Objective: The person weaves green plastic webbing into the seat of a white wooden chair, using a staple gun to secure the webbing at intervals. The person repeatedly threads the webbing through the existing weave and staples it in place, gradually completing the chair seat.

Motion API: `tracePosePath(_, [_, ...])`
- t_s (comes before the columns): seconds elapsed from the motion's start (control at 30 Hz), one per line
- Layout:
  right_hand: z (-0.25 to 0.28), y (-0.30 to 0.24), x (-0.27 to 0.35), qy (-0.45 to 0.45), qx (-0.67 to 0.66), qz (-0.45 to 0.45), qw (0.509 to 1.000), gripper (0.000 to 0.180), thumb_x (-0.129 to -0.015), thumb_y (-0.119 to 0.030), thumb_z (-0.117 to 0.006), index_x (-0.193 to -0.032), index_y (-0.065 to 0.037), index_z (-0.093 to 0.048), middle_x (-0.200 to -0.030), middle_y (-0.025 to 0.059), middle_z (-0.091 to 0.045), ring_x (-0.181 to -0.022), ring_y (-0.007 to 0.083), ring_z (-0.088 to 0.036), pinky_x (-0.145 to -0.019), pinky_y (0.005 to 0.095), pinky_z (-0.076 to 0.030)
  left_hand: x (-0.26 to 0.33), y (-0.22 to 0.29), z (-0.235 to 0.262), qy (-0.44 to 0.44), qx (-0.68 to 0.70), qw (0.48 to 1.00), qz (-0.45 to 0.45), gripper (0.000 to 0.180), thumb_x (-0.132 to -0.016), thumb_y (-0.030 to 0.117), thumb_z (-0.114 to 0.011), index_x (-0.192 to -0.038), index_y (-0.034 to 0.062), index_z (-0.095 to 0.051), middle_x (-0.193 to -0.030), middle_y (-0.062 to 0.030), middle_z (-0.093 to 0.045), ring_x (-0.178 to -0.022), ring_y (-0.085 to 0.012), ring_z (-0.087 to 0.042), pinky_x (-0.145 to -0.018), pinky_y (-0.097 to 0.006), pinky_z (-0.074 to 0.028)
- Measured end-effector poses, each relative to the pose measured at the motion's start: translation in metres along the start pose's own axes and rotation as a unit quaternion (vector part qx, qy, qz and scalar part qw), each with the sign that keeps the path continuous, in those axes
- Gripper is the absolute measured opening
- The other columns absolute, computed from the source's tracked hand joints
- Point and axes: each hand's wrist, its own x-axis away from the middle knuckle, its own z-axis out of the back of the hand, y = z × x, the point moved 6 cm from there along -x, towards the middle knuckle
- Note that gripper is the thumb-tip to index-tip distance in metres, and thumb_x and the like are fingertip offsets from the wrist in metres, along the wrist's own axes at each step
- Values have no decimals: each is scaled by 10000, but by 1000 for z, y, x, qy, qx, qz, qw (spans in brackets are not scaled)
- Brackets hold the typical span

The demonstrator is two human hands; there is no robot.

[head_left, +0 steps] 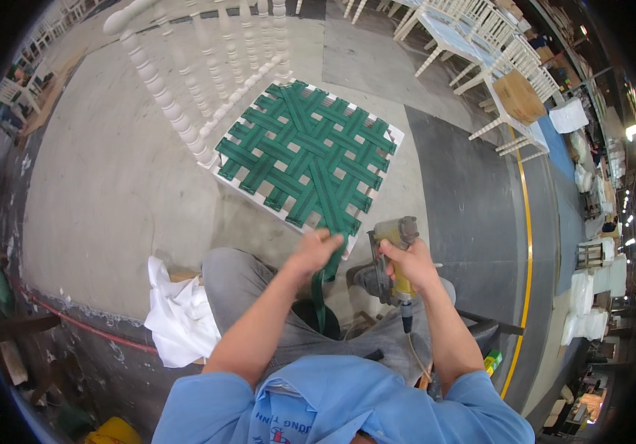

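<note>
In front of me stands a white wooden chair (207, 152) with turned spindles in its back. Woven green webbing (296, 148) covers its seat, with one strip lying diagonally across the weave. My left hand (316, 253) is closed on the green webbing strip (318, 300) at the seat's near corner; its loose end hangs down between my knees. My right hand (410, 263) grips a yellow and grey pneumatic staple gun (398, 235), held upright to the right of that corner, apart from the seat. An air hose (415, 351) runs from the bottom of its handle.
White cloth (177, 314) lies beside my left knee. At the back right, more white chairs (473, 55) stand in a row, one carrying a cardboard box (519, 98). A yellow line (526, 251) marks the floor on the right. White wrapped bundles (588, 303) are stacked beyond it.
</note>
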Motion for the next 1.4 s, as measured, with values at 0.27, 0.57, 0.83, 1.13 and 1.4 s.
tracePosePath(0.27, [-35, 10, -29, -35, 31, 3, 999, 304, -931, -283, -782, -1004, -13, -664, -760, 40, -656, -521, 129, -592, -443, 290, -461, -52, 25, 28, 1, 81, 996, 36, 306, -1066, 259, -533, -1090, -9, -680, -1008, -99, -754, -651, -153, -648, -548, -301, -543])
tracePosePath(0.57, [-53, 13, -47, -37, 77, 0, 996, 348, -915, -307, -791, -1020, -7, -651, -706, 42, -639, -502, 137, -592, -442, 305, -463, -61, 12, 31, -7, 112, 993, 47, 307, -1060, 256, -545, -1091, -16, -684, -1001, -92, -747, -673, -149, -650, -541, -295, -543])
tracePosePath(0.83, [-57, 4, -46, -41, 155, -20, 987, 361, -906, -322, -788, -1023, -2, -670, -686, 48, -641, -509, 139, -602, -456, 312, -472, -62, 14, 34, -21, 145, 988, 53, 305, -1056, 240, -543, -1112, -26, -682, -1028, -104, -753, -669, -159, -648, -553, -295, -544])
tracePosePath(1.13, [-72, 6, -42, -58, 165, -9, 985, 382, -908, -332, -780, -1054, 4, -671, -758, 59, -670, -536, 142, -619, -469, 308, -492, -62, 12, 38, -45, 163, 984, 59, 314, -1058, 227, -524, -1131, -37, -677, -1031, -121, -759, -641, -171, -655, -560, -292, -541])
tracePosePath(1.4, [1, -9, 15, 6, 25, 4, 1000, 313, -935, -261, -773, -1085, -5, -673, -857, 43, -703, -560, 126, -622, -484, 294, -505, -55, 19, 39, -70, 149, 984, 67, 339, -1046, 228, -560, -1215, -57, -633, -1057, -136, -754, -767, -188, -691, -573, -309, -551])
